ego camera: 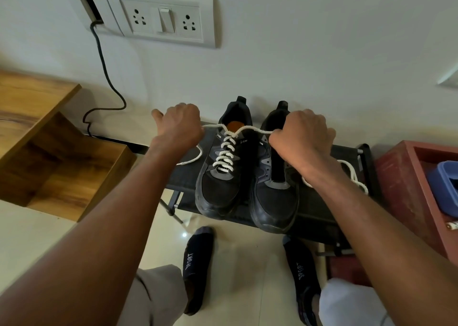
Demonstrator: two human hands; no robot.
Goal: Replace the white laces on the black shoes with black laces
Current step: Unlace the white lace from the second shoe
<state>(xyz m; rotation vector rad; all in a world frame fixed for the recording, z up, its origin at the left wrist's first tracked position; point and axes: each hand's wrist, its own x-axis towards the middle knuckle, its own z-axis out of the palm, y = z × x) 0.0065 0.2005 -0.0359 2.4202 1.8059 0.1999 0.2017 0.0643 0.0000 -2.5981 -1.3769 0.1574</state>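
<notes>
Two black shoes stand side by side on a low black rack (319, 216), toes toward me. The left shoe (218, 189) is threaded with a white lace (226, 155). My left hand (181, 124) grips one end of that lace, pulled out to the left, and its tail hangs below the hand. My right hand (301, 137) grips the other end, pulled out to the right. The right shoe (275, 201) has bare eyelets. A loose white lace (352, 174) lies on the rack behind my right wrist. No black lace shows.
A wooden stepped unit (49, 157) stands at the left. A red box (406, 191) holding a blue container (443, 186) sits at the right. A socket plate (163, 18) with a black cable (106, 75) is on the wall. My socked feet (198, 263) rest on the tiled floor.
</notes>
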